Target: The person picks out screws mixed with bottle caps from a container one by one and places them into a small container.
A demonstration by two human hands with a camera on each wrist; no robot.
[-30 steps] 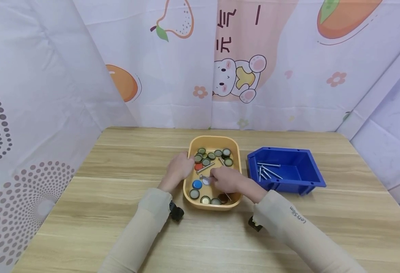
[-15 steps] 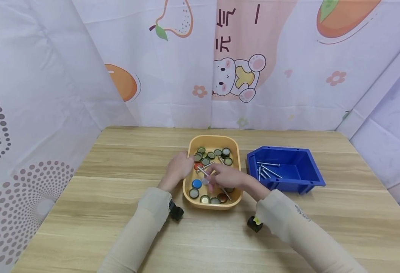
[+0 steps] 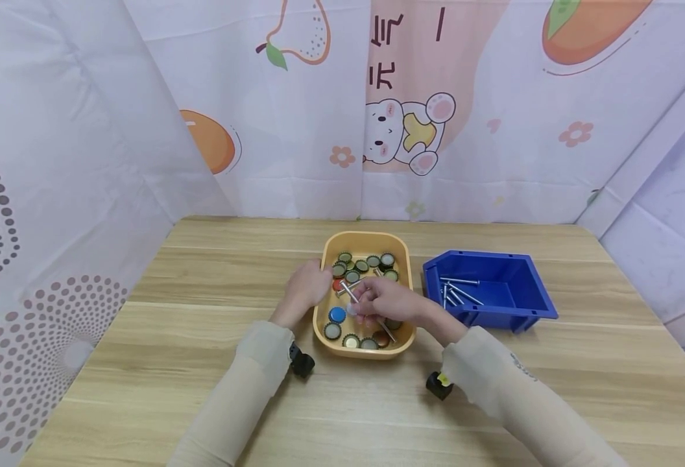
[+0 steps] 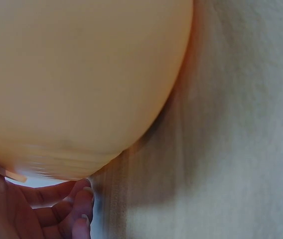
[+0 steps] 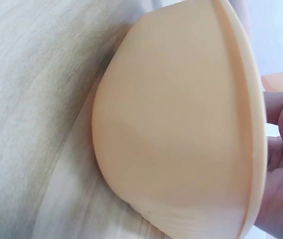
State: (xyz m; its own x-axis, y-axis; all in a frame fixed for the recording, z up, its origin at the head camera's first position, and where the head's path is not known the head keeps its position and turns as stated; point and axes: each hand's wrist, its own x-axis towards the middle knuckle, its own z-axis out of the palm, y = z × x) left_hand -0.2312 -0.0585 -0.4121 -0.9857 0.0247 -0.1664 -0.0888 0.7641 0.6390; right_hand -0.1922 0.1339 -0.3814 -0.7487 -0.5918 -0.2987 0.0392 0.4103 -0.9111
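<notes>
Left hand (image 3: 310,285) grips the tub (image 3: 366,353); over it, right hand (image 3: 386,299) pinches a bolt (image 3: 349,290) between fingers (image 3: 366,283). A slack pinch could drop it among caps (image 3: 333,331).

Tabletop (image 3: 126,389): pale wood grain, spreading out before me.
Far curtain (image 3: 296,194): white cloth I face, hanging along the tabletop's far edge.
Cartoon animal (image 3: 397,133): white, printed sideways, above the middle of that far edge.
Flower print (image 3: 342,156): coral, just left of the animal.
Orange fruit print (image 3: 207,144): above the tabletop's far left corner.
Dotted cloth (image 3: 80,233): on my left, past the tabletop's left edge.
</notes>
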